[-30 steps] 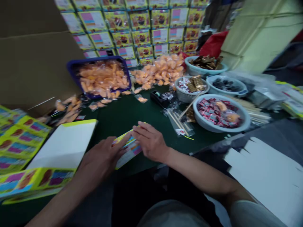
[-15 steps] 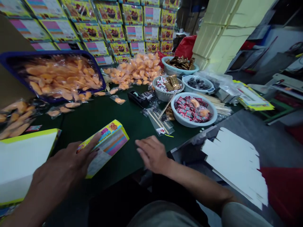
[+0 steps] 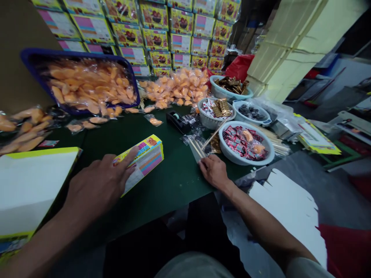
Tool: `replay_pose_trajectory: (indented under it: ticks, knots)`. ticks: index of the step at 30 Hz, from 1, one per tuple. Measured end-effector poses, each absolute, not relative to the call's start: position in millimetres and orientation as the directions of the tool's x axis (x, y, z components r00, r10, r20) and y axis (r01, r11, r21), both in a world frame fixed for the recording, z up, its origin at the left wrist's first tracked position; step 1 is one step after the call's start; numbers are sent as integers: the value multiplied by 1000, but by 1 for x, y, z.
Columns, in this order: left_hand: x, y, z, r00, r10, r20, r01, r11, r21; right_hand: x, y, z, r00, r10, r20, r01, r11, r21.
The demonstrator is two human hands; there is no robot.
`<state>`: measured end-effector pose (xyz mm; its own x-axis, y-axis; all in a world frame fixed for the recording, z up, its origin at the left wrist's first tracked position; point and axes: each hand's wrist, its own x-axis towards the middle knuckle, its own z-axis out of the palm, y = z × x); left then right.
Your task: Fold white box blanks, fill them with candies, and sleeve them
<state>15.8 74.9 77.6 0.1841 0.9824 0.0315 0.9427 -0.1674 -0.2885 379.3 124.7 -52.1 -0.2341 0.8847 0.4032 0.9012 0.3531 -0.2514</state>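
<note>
My left hand (image 3: 97, 183) is closed around a small printed cardboard box (image 3: 147, 160) in yellow, pink and white, its index finger lying along the top. The box lies on its long side on the dark green table (image 3: 171, 193). Farther right, my right hand (image 3: 215, 170) has its fingers closed at the near end of a clear plastic packet of wooden sticks (image 3: 196, 148); its fingertips are partly hidden. Just beyond that hand stands a pale blue bowl (image 3: 246, 158) of red wrapped sachets, with two orange pieces on top.
A blue basket (image 3: 135, 83) of wrapped orange pieces leans at the back left, with a heap of orange pieces (image 3: 179, 87) beside it. A tape dispenser (image 3: 178, 122) stands mid-table. An open white box (image 3: 31, 185) is at left. Stacked printed boxes (image 3: 156, 38) wall the back.
My right hand has moved right and forward onto the packet of wooden sticks. My left hand still holds the small box. The whole view has shifted a little.
</note>
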Motion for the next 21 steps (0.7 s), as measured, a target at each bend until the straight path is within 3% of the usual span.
replay_pose_trajectory:
  ticks: [3, 7, 13, 16, 19, 21]
  knots:
    - [14, 72, 74, 202, 977, 63, 938, -174, -300, 371, 136, -54, -182, 880, 440, 938, 289, -190]
    - [11, 71, 68, 209, 972, 112, 944, -170, -284, 362, 136, -50, -328, 861, 389, 932, 363, -17]
    - [8, 71, 57, 199, 961, 191, 975, -175, -138, 359, 98, -39, -444, 828, 343, 896, 425, 133]
    - [8, 71, 54, 192, 961, 200, 979, -172, -113, 358, 103, -21, -453, 820, 351, 883, 466, 54]
    - [8, 70, 54, 195, 958, 212, 976, -169, -134, 351, 151, 4, -346, 852, 393, 878, 442, -186]
    - [9, 69, 53, 194, 954, 228, 974, -160, -158, 343, 202, 18, -239, 908, 345, 874, 356, -330]
